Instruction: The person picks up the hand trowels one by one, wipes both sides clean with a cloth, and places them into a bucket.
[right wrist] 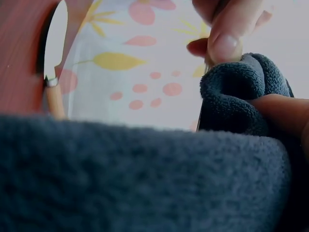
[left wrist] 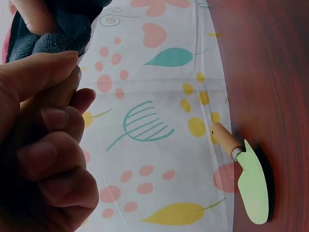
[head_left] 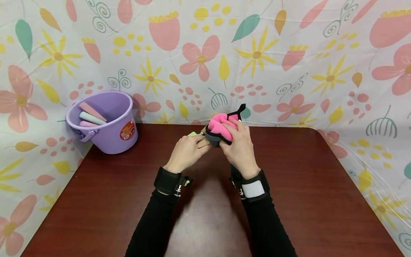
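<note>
My left hand point(head_left: 184, 152) grips a wooden handle point(head_left: 203, 143), its fingers curled round it in the left wrist view. A cloth point(head_left: 219, 126), bright pink on one face and dark grey on the other with black edging, is bunched at the end of that handle. My right hand point(head_left: 240, 148) holds the cloth there, thumb pressed into a grey fold in the right wrist view. Whatever the handle belongs to is hidden by the cloth. Beyond my left hand, a knife with a light green blade point(left wrist: 255, 186) and wooden handle lies at the table's back edge.
A purple bucket point(head_left: 126, 119) stands at the table's back left, with several pink and pale objects point(head_left: 92, 117) inside. A flower-printed sheet point(head_left: 205, 71) hangs behind and beside the dark reddish-brown table point(head_left: 305, 185).
</note>
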{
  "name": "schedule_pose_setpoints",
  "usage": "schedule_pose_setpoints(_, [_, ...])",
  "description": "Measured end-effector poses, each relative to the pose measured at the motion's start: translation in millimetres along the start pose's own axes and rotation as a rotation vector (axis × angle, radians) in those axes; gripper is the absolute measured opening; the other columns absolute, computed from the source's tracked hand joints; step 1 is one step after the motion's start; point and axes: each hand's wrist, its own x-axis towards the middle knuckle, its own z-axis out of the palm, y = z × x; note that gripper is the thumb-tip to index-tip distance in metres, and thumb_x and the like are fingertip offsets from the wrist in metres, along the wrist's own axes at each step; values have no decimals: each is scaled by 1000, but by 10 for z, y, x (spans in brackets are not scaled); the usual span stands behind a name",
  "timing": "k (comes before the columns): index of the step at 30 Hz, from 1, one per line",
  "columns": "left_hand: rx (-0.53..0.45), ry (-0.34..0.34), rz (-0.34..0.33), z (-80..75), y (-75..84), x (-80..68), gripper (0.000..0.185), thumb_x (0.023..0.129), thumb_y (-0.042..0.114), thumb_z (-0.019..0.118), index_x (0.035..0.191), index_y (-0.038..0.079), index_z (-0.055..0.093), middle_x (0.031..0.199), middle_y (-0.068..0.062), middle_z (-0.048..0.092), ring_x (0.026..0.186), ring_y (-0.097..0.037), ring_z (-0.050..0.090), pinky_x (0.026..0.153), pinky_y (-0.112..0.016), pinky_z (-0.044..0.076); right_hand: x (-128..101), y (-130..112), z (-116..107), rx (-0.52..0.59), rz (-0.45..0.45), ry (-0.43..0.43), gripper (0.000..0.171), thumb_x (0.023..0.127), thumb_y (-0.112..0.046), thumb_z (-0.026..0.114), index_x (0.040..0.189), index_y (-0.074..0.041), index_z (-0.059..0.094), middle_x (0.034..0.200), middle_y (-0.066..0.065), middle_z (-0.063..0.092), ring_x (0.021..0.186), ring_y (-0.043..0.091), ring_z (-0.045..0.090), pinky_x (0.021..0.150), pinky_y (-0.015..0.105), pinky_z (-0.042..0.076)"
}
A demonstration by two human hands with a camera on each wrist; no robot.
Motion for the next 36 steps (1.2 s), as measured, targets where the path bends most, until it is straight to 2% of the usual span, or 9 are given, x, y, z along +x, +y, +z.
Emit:
schedule_pose_setpoints(5, [-18, -21, 7, -6, -3, -13, 12, 91, 35, 69, 86, 24, 70, 60, 10, 48, 61, -7, 48, 54, -28, 41, 4, 98, -63, -4, 20, 64, 48, 76, -2, 77, 123, -4, 66, 132, 19, 51, 111, 40, 43, 85, 52, 43])
schedule_pose_setpoints(11, [-28, -45, -17, -35, -6, -21, 13, 91, 35, 69, 92, 23, 73, 66, 13, 55, 67, -6, 52, 59, -27, 44, 12, 208, -154, 11, 63, 103, 47, 76, -1, 74, 122, -3, 65, 124, 23, 52, 110, 43, 46, 92, 53, 38])
schedule_pose_setpoints(15, [-32, -32, -29, -59, -13, -5, 16, 90, 36, 70, 97, 22, 74, 71, 14, 60, 71, -5, 53, 62, -27, 45, 36, 258, -204, 13, 92, 130, 45, 77, -4, 74, 121, -5, 65, 121, 22, 54, 109, 39, 50, 91, 52, 40])
schedule_pose_setpoints(23, [-57, -59, -77, -55, -48, -31, 25, 90, 38, 70, 106, 19, 74, 76, 12, 62, 72, -7, 55, 64, -29, 46, 8, 335, -287, 3, 155, 148, 42, 79, -4, 72, 121, -7, 66, 119, 20, 55, 109, 37, 53, 90, 52, 43])
schedule_pose_setpoints(30, [-102, -60, -113, -74, -60, -74, 26, 91, 36, 69, 108, 17, 73, 81, 11, 65, 68, -8, 56, 63, -30, 46, -16, 300, -311, 8, 144, 143, 43, 79, -5, 73, 121, -8, 66, 119, 19, 55, 109, 36, 53, 91, 52, 42])
schedule_pose_setpoints(36, [-91, -16, -130, -88, -46, -48, 27, 91, 37, 69, 108, 17, 72, 87, 10, 66, 71, -9, 59, 66, -31, 47, -10, 202, -283, 37, 53, 137, 44, 76, -1, 73, 119, -7, 66, 117, 20, 55, 105, 35, 54, 89, 51, 43])
